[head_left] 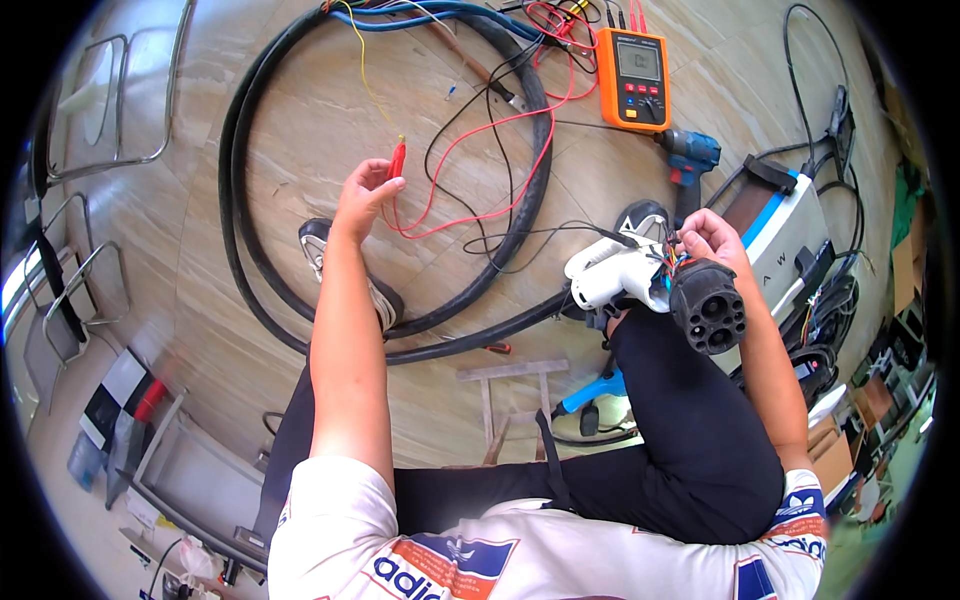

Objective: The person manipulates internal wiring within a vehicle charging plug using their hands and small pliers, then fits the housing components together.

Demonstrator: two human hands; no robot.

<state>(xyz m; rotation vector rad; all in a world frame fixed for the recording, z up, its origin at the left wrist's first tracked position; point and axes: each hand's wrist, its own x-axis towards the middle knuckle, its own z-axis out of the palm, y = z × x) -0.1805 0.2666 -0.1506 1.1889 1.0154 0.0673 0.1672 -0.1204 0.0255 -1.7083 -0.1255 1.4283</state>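
My left hand (362,200) pinches a red clip (398,155), whose tip meets the end of a thin yellow wire (370,90). Red test leads loop away from the clip. My right hand (715,235) has its fingers closed at a bundle of thin coloured wires (680,260) on a black round multi-pin connector (707,308). An opened white plastic housing (600,275) lies beside the connector, above my bent right knee. An orange testing meter (630,75) lies beyond my hands, with leads at its top.
A thick black cable (240,180) coils on the tiled floor. A blue power tool (690,155), a white-and-blue charger unit (790,220) and more cables lie right. Metal-framed furniture (150,165) stands left. A small wooden stool (515,370) and blue tool (590,395) lie near my legs.
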